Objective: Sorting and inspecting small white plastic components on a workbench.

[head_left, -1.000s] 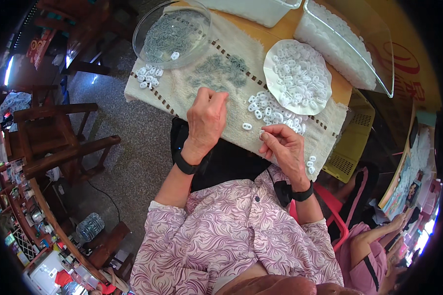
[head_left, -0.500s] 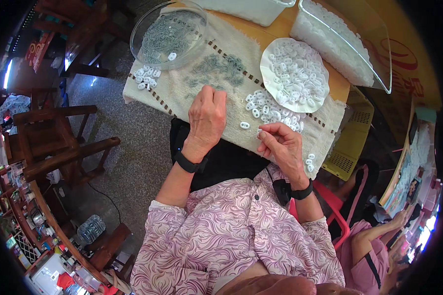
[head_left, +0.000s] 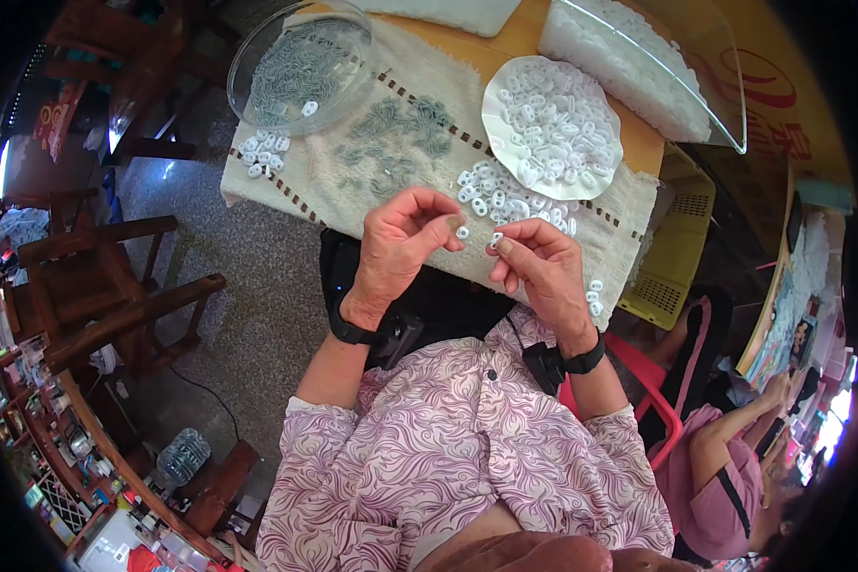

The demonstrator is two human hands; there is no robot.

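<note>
My left hand (head_left: 405, 243) hovers near the table's front edge, thumb and fingertips pinched together; what they hold, if anything, is too small to make out. Beside those fingertips is a small white oval piece with two holes (head_left: 462, 233). My right hand (head_left: 545, 276) grips another such white oval piece (head_left: 496, 240) between thumb and forefinger, a short way from my left fingertips. Just beyond my hands, loose white pieces (head_left: 515, 205) are heaped on the beige cloth (head_left: 300, 172). Small slender grey pieces (head_left: 400, 133) lie scattered behind my left hand.
A round clear dish (head_left: 231, 81) holds more grey pieces, with several white pieces (head_left: 262, 153) beside it. White pieces fill a scalloped plate (head_left: 491, 119). Behind stands a clear bin (head_left: 739, 114) of white parts. A yellow crate (head_left: 677, 238) is at the right, a wooden chair (head_left: 95, 286) at the left.
My left hand has come back from the grey pieces to beside my right hand. The right still pinches a white piece. The view has shifted slightly.
</note>
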